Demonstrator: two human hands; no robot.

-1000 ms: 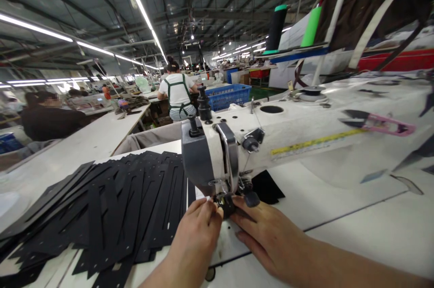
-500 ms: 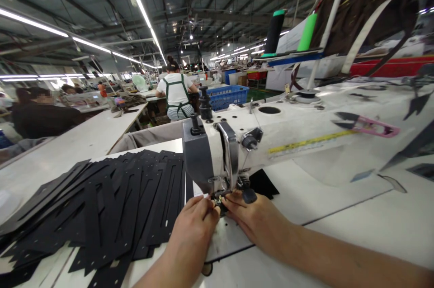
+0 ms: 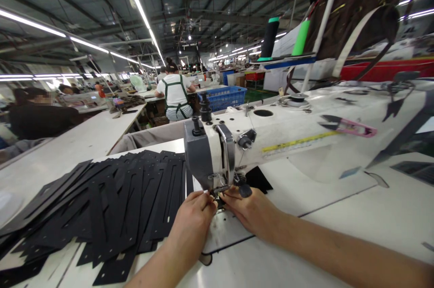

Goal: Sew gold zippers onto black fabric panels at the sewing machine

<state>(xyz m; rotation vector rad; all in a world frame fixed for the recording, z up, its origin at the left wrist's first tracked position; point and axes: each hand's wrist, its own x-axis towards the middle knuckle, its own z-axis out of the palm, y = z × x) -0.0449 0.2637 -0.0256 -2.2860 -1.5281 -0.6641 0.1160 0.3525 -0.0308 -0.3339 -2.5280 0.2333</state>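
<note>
A white industrial sewing machine (image 3: 288,136) stands on the work table, its grey head (image 3: 198,154) facing me. Both my hands meet right under the needle and presser foot (image 3: 219,194). My left hand (image 3: 193,222) has its fingers pinched together at the needle. My right hand (image 3: 252,211) comes in from the right, fingertips also pinched at the same spot. What the fingers hold is too small to make out. A fanned heap of black cut pieces (image 3: 101,206) lies just left of my left hand.
Pink thread snips (image 3: 349,126) lie on the machine arm. Black and green thread cones (image 3: 271,37) stand on a rack behind. A blue crate (image 3: 225,96) and a person in a green apron (image 3: 174,93) are farther back; another person sits at the left (image 3: 37,116).
My right hand went from lying flat beside the presser foot to pinching at the needle. Both hands drew closer together; the view pulled back slightly.
</note>
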